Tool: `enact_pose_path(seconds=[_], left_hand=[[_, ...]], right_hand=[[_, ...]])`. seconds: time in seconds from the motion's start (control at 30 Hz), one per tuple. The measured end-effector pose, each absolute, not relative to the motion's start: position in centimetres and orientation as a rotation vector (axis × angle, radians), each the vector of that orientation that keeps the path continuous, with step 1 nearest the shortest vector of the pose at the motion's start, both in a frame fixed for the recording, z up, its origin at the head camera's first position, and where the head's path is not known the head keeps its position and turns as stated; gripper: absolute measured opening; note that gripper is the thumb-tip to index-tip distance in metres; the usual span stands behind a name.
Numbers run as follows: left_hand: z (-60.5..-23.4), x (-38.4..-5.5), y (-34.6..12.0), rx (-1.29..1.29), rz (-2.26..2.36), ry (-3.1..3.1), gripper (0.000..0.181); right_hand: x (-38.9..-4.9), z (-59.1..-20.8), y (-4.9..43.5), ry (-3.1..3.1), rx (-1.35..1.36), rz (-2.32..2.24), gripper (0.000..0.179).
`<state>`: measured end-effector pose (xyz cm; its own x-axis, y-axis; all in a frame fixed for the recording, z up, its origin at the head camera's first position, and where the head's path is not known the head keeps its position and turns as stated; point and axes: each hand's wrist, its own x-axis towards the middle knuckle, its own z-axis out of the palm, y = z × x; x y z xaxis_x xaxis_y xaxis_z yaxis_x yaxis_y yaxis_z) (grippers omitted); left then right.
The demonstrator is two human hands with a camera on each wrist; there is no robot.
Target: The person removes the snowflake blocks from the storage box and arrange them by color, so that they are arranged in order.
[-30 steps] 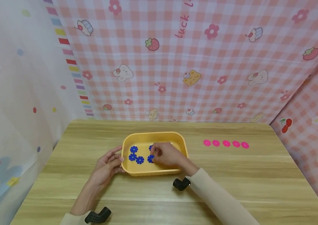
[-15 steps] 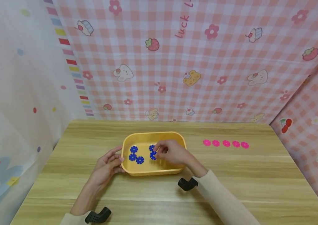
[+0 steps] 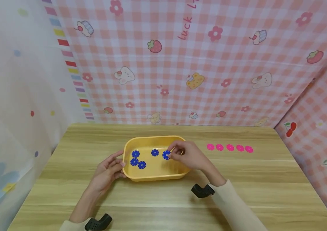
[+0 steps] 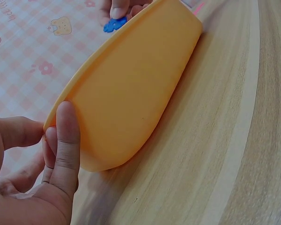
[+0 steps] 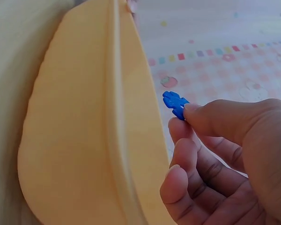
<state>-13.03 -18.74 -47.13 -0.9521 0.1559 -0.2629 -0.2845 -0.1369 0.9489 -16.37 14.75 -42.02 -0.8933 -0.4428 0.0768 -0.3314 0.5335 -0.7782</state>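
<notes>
A yellow plastic basin [image 3: 151, 175] stands on the table with several blue snowflake discs [image 3: 141, 165] lying flat on its floor. At its left end my left hand [image 3: 105, 173] grips the rim; in the left wrist view the thumb and fingers pinch the basin wall [image 4: 126, 89]. My right hand [image 3: 190, 155] hovers over the basin's right part. Between its thumb and index finger it pinches one blue snowflake disc [image 5: 176, 104], raised above the rim in the right wrist view. The hand covers part of the basin's right wall in the head view.
To the right of the basin, several pink snowflake discs [image 3: 230, 148] lie in a row on the wooden table [image 3: 157, 208]. Behind the table hangs a pink checked cloth [image 3: 175, 64], with more printed cloth at both sides.
My right hand has picked up a blue snowflake disc from the basin floor and moved it up and to the right. My left hand stays on the rim. The head view has shifted slightly.
</notes>
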Motion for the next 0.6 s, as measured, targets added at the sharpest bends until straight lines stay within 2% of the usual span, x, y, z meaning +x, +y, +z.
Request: enact_pose_path(seconds=[0.6], left_hand=[[-47.1, -13.0, -18.6, -0.168, 2.121, 1.886, 0.056]], right_hand=[[-16.3, -42.5, 20.7, 2.651, -0.375, -1.446, 0.015]])
